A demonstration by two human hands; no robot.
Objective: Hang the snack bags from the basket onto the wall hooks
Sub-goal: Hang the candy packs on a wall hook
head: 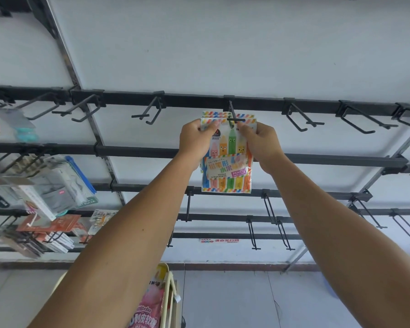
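My left hand (194,138) and right hand (260,143) each pinch a top corner of the snack bag (227,159), fingers curled round it, holding it up at the wall hook (234,117), between my hands.

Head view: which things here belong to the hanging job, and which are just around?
Job: snack bags, hook, left hand, right hand, basket, pink bag.
Around: stationery packs, empty hooks, label.
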